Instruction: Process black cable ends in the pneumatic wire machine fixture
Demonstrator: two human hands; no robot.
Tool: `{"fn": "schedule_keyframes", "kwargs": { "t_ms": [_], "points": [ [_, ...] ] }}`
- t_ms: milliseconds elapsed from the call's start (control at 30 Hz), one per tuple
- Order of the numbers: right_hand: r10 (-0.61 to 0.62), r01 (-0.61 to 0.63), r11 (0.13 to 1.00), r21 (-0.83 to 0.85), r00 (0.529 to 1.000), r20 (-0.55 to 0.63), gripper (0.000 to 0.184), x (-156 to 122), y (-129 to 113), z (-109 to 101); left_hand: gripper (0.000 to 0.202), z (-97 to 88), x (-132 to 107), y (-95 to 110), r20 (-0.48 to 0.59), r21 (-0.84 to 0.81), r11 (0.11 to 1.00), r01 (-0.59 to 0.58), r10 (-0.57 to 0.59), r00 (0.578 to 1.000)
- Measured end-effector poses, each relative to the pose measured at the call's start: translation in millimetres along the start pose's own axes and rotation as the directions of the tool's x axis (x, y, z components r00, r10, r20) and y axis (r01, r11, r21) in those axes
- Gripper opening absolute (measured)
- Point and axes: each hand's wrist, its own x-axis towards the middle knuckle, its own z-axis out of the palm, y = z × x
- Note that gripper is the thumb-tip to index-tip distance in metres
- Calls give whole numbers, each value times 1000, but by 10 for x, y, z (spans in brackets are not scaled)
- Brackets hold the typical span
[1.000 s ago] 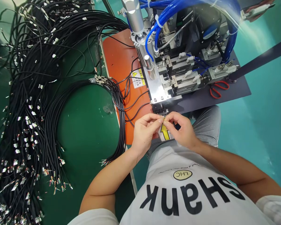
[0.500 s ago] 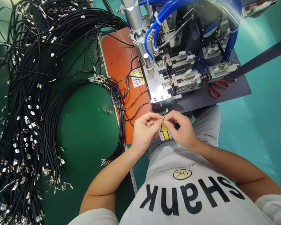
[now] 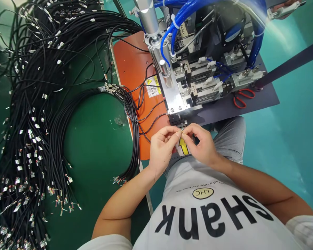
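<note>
Brass-coloured wire tip (image 3: 182, 131), very small, pinched between thumb and forefinger of both the left hand (image 3: 162, 147) and the right hand (image 3: 202, 146). It sits just in front of a metal machine (image 3: 181, 95) on an orange plate (image 3: 131, 66). Black cables (image 3: 41, 104) lie heaped to the left. Gripping close to the tip with steady wrists seems the best way to keep it straight.

Left hand (image 3: 163, 147) and right hand (image 3: 202, 144) meet just before the machine (image 3: 182, 93), a terminal (image 3: 182, 131) pinched between them. Cables (image 3: 28, 121) sprawl on the table (image 3: 99, 139) to the left; scissors (image 3: 241, 97) lie right of the machine.
</note>
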Motion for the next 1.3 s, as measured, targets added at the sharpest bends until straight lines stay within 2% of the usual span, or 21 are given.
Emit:
{"fn": "schedule_keyframes", "kwargs": {
  "t_ms": [167, 267, 567, 767, 1033, 1133, 1200, 1233, 1300],
  "points": [
    [105, -113, 992, 50, 984, 142, 8, 44, 7, -170, 23, -66, 3, -21, 47, 42, 997, 70, -72, 996],
    [127, -140, 988, 71, 979, 160, 12, 96, -24, -237, 25, -89, 8, -25, 54, 70, 994, 87, -91, 994],
    [104, -108, 993, 48, 992, 67, 5, 112, -49, -171, 24, -108, 31, 7, 82, 114, 990, 79, -88, 993],
    [24, -24, 1000, 6, 1000, -13, 5, 110, -61, -125, 20, -122, 41, 30, 95, 143, 989, 45, -59, 994],
    [19, -20, 1000, -21, 1000, -22, 11, 107, -19, -91, 20, -107, 86, 45, 115, 168, 985, 28, -47, 992],
    [46, -47, 999, -4, 999, -25, 11, 100, 43, -87, 19, -102, 86, 6, 118, 254, 965, -68, 38, 992],
    [79, -78, 997, 14, 996, -44, 11, 117, 103, -89, 17, -116, 91, -27, 114, 376, 906, -197, 165, 980],
    [100, -99, 995, 32, 993, -54, 11, 134, 139, -92, 17, -129, 101, -43, 126, 454, 846, -280, 250, 960],
    [160, -154, 984, 90, 985, -64, 11, 185, 224, -99, 14, -164, 142, -77, 196, 600, 666, -444, 416, 888]
  ]
}}
